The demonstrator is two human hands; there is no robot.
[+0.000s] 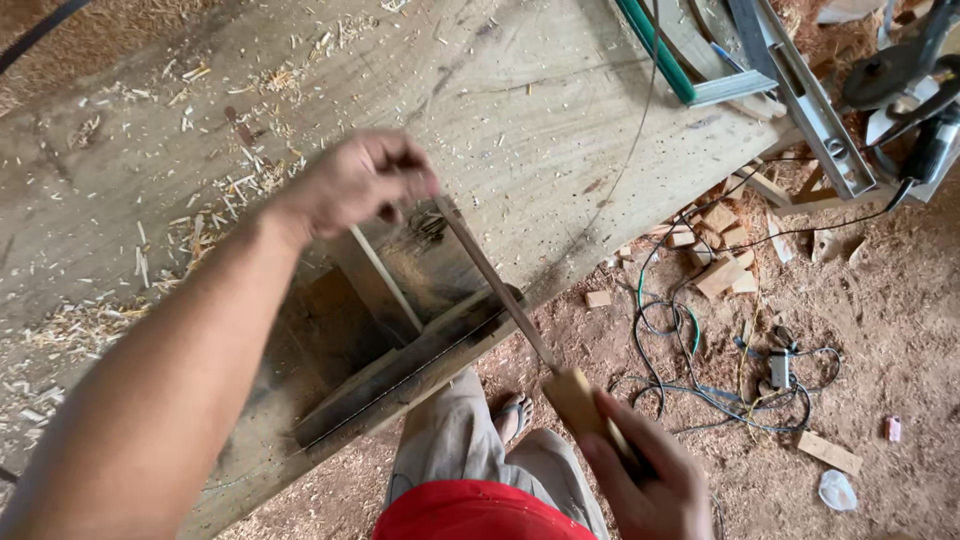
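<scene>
Nearest cam: the red shirt hem (470,512) and grey trousers (455,440), w/ a sandalled foot (512,415) on the sawdust floor just left of the right hand (645,480). That hand is closed round the wooden handle (580,400) of a long thin file (495,282), grip low on the handle. The left hand (355,185) is curled over the far tip of the file, fingers pinched narrow on it. Tool runs diag between both hands, crossing a rectangular slot (400,300) cut in the wooden workbench (520,110), just below the left hand.

Handling, by the look: steel blade is stiff, slim, prob light but rough-faced, so tip hold wants fingertips only. Handle is the safe place for a full grip; the blade could flex a bit if pressed mid-span.

Beyond the right hand: tangled cables (720,370), wood offcuts (725,265). Past the left hand, far edge: a metal level (800,100) and a green-edged frame (660,55). Wood chips (220,190) lie left of the left hand.
</scene>
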